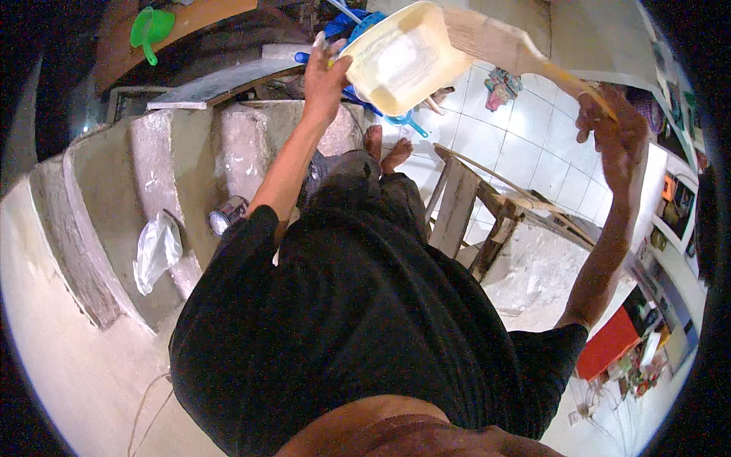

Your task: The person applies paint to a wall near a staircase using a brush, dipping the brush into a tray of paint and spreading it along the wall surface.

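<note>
My left hand (326, 74) grips the left rim of a cream plastic tray (420, 94), thumb over its edge. A white patch, perhaps paint, lies on the tray's bottom. At the right, my right hand (617, 128) is closed around the yellow-orange handle (582, 91) of what looks like a paint roller. Its broad beige head (485, 40), blurred, meets or overlaps the tray's right rim; I cannot tell whether it touches.
Concrete steps (151, 143) on the left carry a metal can (228, 214) and a white plastic bag (158, 251). A wooden frame (457, 200) stands right of my legs. On the tiled floor (531, 128) lie a crumpled cloth (502, 88) and a blue-handled item (417, 127).
</note>
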A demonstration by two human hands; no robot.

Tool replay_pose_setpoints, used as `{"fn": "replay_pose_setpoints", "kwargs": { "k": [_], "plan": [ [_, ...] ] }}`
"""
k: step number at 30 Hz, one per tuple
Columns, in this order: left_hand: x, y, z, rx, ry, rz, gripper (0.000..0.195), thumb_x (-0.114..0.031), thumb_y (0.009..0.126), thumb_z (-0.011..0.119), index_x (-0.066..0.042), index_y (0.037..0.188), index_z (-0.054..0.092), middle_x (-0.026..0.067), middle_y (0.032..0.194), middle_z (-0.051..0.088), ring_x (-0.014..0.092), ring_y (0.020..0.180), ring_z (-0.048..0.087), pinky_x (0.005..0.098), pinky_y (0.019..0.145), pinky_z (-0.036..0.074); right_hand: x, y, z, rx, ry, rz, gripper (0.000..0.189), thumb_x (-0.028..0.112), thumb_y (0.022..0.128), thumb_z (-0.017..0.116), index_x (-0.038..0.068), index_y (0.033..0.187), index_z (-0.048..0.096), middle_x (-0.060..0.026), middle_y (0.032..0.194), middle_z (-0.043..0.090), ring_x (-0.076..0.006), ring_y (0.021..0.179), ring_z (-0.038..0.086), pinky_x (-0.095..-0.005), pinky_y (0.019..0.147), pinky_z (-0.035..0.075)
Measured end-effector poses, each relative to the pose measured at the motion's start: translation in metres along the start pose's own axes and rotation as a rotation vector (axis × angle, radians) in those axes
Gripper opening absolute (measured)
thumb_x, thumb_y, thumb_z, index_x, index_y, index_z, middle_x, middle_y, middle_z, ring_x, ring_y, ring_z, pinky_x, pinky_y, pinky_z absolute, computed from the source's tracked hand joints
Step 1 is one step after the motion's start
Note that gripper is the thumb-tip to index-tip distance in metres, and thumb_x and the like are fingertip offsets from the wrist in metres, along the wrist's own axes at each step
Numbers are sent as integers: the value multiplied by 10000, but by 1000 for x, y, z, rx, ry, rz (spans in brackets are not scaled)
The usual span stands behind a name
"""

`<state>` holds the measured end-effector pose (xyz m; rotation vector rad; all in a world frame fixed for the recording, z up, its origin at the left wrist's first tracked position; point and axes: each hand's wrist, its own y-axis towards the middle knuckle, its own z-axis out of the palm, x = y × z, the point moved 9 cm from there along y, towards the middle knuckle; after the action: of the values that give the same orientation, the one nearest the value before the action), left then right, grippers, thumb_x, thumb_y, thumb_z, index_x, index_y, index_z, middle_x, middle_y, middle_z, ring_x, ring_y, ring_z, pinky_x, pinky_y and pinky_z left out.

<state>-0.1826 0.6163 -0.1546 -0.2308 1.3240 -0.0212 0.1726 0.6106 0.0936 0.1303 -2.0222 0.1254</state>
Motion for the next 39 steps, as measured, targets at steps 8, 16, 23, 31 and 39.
{"fn": "replay_pose_setpoints", "kwargs": {
  "k": [8,16,23,31,39],
  "plan": [
    [44,-26,-83,-161,43,-33,563,-26,870,479,-61,1397,285,105,1297,493,193,1121,516,313,870,476,-144,47,15,264,184,326,312,293,883,513,-4,882,609,-18,562,492,-87,412,422,-223,370,292],
    [78,-62,-127,-180,81,-166,696,28,835,470,-117,1452,181,148,1363,420,229,1242,417,330,984,388,-357,82,118,775,-385,246,279,304,848,536,95,692,636,-10,541,572,-119,396,475,-275,389,389],
    [118,-102,-140,-273,132,-356,682,-16,835,506,-27,1437,187,205,1418,317,272,1294,338,354,1042,303,-517,91,266,795,-1236,-269,103,163,679,624,76,692,678,-104,715,672,-282,676,664,-415,617,532],
    [170,-111,-139,-219,195,-372,811,-227,814,624,-25,1442,153,215,1424,303,290,1315,303,423,1064,267,-685,39,330,198,-656,840,384,323,773,501,-14,822,678,-230,822,658,-351,838,655,-428,799,504],
    [208,-97,-139,-204,356,-438,985,-430,735,710,-51,1446,143,205,1405,342,286,1290,345,458,1049,299,-796,33,400,-67,-596,731,470,401,807,451,9,666,668,-147,598,634,-301,643,653,-396,723,516]
  ]
}}
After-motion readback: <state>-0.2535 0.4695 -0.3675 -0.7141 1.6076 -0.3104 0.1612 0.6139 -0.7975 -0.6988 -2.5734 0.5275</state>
